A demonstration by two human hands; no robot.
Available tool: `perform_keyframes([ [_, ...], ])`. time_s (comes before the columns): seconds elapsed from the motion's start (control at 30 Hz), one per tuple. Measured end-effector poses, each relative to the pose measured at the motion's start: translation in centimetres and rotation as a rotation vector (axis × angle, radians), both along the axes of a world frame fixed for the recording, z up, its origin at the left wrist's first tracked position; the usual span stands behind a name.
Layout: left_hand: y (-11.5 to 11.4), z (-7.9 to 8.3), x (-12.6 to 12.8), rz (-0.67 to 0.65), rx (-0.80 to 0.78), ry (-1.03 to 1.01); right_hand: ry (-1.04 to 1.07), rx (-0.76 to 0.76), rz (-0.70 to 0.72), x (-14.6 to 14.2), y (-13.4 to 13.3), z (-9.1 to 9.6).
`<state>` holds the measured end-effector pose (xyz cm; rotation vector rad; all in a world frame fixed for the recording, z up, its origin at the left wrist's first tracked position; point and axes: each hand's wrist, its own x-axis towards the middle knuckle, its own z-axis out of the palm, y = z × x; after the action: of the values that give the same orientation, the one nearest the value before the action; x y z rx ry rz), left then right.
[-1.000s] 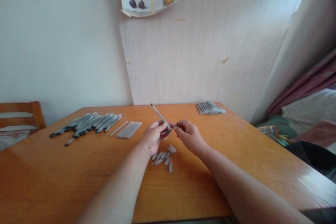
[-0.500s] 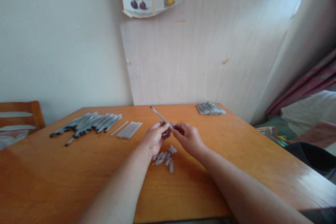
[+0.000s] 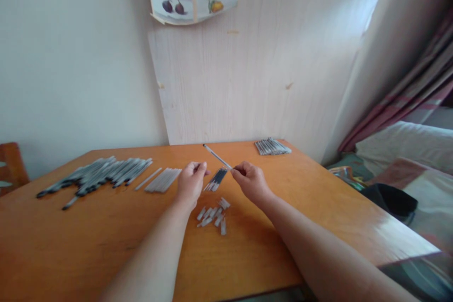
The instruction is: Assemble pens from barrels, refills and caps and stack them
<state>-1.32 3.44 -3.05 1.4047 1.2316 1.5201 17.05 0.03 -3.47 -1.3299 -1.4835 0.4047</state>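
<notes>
My right hand (image 3: pixel 247 180) pinches the near end of a thin grey pen (image 3: pixel 215 155), which slants up and away to the left above the orange table (image 3: pixel 106 245). About a hand's width to its left, my left hand (image 3: pixel 191 183) is off the pen, with its fingers curled and pinched; what they hold, if anything, is hidden. A small bunch of dark refills (image 3: pixel 216 179) lies on the table between the hands. Several short clear caps (image 3: pixel 212 214) are scattered just below the hands.
A long pile of grey pens (image 3: pixel 95 177) and a row of clear tubes (image 3: pixel 163 179) lie at the left. Another grey bundle (image 3: pixel 272 146) sits at the back right corner. A wooden chair (image 3: pixel 10 167) stands left; bedding (image 3: pixel 406 137) and a dark bag (image 3: pixel 389 198) lie right.
My left hand has let go of the pen and drawn away to the left, uncovering the dark refills. My right hand keeps the pen. The view has swung to the right.
</notes>
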Motion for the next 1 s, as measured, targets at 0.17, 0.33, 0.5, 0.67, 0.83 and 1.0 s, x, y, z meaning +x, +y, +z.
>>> perform_keyframes([
  [0.17,2.8,-2.3,-2.4,0.215,0.045,0.319,-0.054,-0.016,-0.124,1.5,0.7,0.0],
  [0.33,3.9,-3.8,-3.1,0.222,0.039,0.457,-0.108,-0.028,-0.250,3.2,1.6,-0.2],
  [0.5,4.2,-4.1,-3.1,0.229,0.052,0.541,-0.151,-0.041,-0.365,5.1,2.6,0.0],
  [0.67,4.1,-3.6,-3.1,0.228,0.017,0.595,-0.204,-0.080,-0.474,7.3,3.5,1.4],
  [0.83,4.0,-3.4,-3.0,0.247,-0.009,0.636,-0.311,-0.170,-0.606,10.8,5.0,2.5],
  [1.0,3.8,-3.3,-2.9,0.226,-0.018,0.643,-0.392,-0.277,-0.701,14.7,5.7,2.1],
])
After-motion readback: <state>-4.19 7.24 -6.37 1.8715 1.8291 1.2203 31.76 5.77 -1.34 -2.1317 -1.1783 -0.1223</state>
